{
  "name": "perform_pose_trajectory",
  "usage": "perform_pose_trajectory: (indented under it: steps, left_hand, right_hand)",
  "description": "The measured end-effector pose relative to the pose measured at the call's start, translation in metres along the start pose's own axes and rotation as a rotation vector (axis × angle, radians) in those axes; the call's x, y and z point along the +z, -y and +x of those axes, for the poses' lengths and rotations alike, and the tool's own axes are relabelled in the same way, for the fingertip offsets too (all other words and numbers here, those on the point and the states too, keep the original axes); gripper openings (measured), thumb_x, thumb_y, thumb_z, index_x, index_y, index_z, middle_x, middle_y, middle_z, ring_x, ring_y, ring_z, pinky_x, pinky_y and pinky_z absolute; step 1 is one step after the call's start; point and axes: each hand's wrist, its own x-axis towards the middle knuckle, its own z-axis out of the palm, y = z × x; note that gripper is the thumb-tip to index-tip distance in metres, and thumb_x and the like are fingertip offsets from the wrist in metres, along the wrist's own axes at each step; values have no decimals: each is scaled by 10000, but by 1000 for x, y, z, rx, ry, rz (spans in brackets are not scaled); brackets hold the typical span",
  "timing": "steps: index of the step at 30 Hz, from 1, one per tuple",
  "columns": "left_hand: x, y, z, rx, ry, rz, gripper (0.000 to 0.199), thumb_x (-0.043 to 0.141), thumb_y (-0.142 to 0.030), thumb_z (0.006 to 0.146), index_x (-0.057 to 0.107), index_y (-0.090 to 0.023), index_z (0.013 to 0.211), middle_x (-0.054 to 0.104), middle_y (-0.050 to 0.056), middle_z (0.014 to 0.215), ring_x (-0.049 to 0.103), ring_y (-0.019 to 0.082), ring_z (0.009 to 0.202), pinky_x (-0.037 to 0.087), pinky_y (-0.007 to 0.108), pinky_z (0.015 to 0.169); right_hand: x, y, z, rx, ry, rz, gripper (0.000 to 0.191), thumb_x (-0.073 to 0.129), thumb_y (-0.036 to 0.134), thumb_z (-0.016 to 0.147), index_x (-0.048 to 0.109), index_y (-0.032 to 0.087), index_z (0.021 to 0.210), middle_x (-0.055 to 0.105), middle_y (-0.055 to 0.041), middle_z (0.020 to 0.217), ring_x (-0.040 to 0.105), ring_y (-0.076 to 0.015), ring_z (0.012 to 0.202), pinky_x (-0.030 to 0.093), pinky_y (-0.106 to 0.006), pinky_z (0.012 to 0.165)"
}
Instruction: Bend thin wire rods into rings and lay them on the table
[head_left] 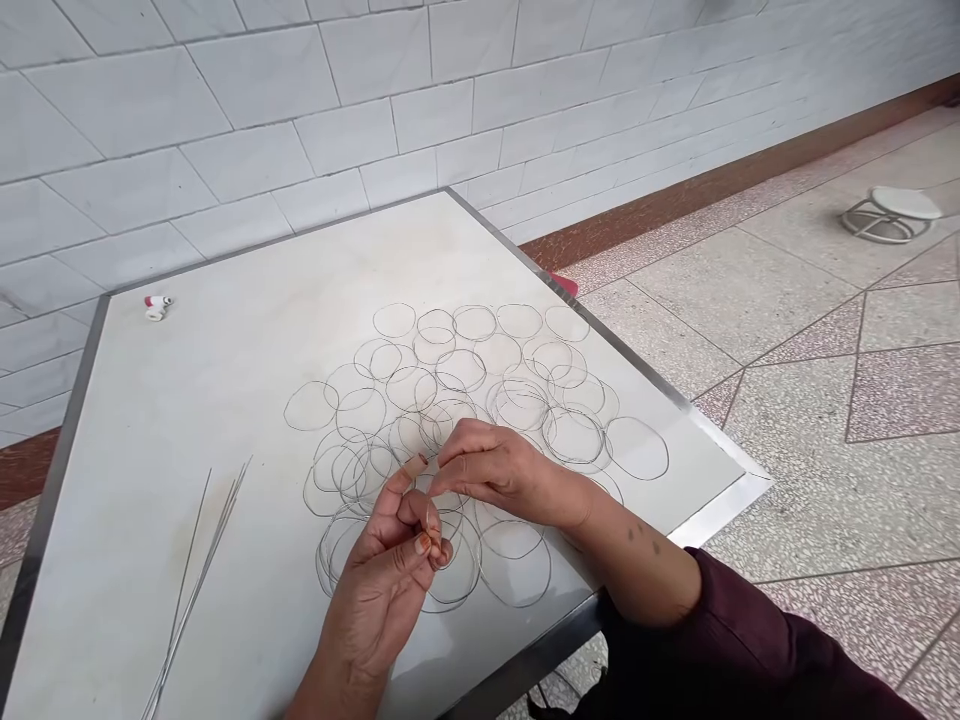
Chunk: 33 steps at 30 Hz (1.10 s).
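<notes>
My left hand (394, 570) is over the near part of the table, thumb and fingers pinched on a thin wire (428, 512). Just above it, my right hand (491, 465) has its fingertips closed together at the upper end of that wire, where the fingers hide it. How the wire runs beyond the fingers is hard to make out. Beneath and beyond both hands lie many thin wire rings (636, 447), spread out and partly overlapping. Several straight wires (196, 590) lie crossed on the left side of the table.
The white table (247, 370) has a metal edge and stands by a tiled wall (255, 80). Near its far left corner is a small white and red object (157, 307). On the speckled floor to the right is a low round stool (896, 208).
</notes>
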Motion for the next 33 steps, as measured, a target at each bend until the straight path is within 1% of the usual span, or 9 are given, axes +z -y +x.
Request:
perform_pose_trajectory:
  steps: [2, 6, 10, 15, 18, 21, 27, 30, 33]
  left_hand:
    - [0, 1, 0, -2, 1, -5, 574, 705, -104, 814, 602, -270, 1354, 556, -2, 839, 488, 101, 711, 446, 230, 685]
    - [2, 1, -1, -3, 45, -32, 558, 708, -95, 811, 619, -257, 1338, 546, -6, 805, 482, 99, 701, 443, 225, 672]
    - [4, 0, -2, 0, 67, -85, 633, 721, -78, 793, 587, -275, 1380, 534, -19, 772, 473, 100, 694, 449, 230, 667]
    - [7, 0, -3, -4, 56, -110, 720, 753, -89, 762, 551, -284, 1425, 520, -34, 724, 470, 100, 664, 454, 241, 660]
    - [7, 0, -3, -13, 19, -112, 750, 758, -82, 741, 545, -274, 1434, 508, -38, 716, 463, 99, 653, 454, 242, 660]
    - [8, -2, -3, -13, -47, -100, 718, 739, -68, 743, 569, -269, 1411, 509, -29, 743, 475, 105, 680, 456, 243, 668]
    - [6, -2, 0, -6, -103, -88, 629, 713, -54, 757, 628, -253, 1348, 532, -14, 765, 496, 112, 702, 473, 242, 666]
    - [5, 0, 0, -10, -101, -76, 630, 721, -56, 751, 633, -258, 1341, 541, -13, 767, 499, 114, 706, 480, 238, 666]
    - [6, 1, 0, -14, -110, -48, 639, 733, -54, 750, 629, -279, 1339, 537, -17, 773, 492, 111, 704, 472, 223, 636]
  right_hand:
    - [0, 1, 0, -9, 11, -19, 128, 599, 173, 980, 724, 197, 995, 663, -40, 924, 626, -130, 866, 559, -259, 756]
    - [0, 4, 3, 18, 37, -24, 159, 604, 241, 985, 703, 185, 1096, 678, -63, 997, 637, -147, 937, 568, -276, 821]
    - [1, 4, 5, 28, 11, -25, 155, 594, 266, 992, 706, 200, 1078, 691, -66, 1028, 646, -150, 957, 570, -287, 849]
    - [5, 3, 4, 47, 50, -29, 144, 583, 275, 1000, 688, 205, 1069, 711, -55, 1021, 647, -161, 979, 555, -322, 897]
    - [7, 3, 3, 60, 85, -15, 147, 551, 249, 1014, 676, 178, 1047, 702, -56, 968, 638, -151, 912, 559, -295, 828]
    - [6, 5, 1, 70, 84, -25, 181, 504, 219, 1029, 676, 177, 1064, 681, -60, 998, 635, -130, 876, 558, -246, 745]
    - [5, 3, -1, 29, 82, -121, 281, 482, 70, 967, 696, 205, 1089, 679, -40, 963, 620, -141, 864, 531, -248, 695]
    - [4, 2, 0, 15, 98, -172, 274, 477, 89, 975, 710, 210, 1051, 695, -36, 949, 616, -156, 862, 527, -268, 695]
    - [4, 2, 1, 0, 85, -144, 267, 461, 113, 1001, 711, 207, 999, 703, -29, 937, 616, -147, 845, 533, -270, 710]
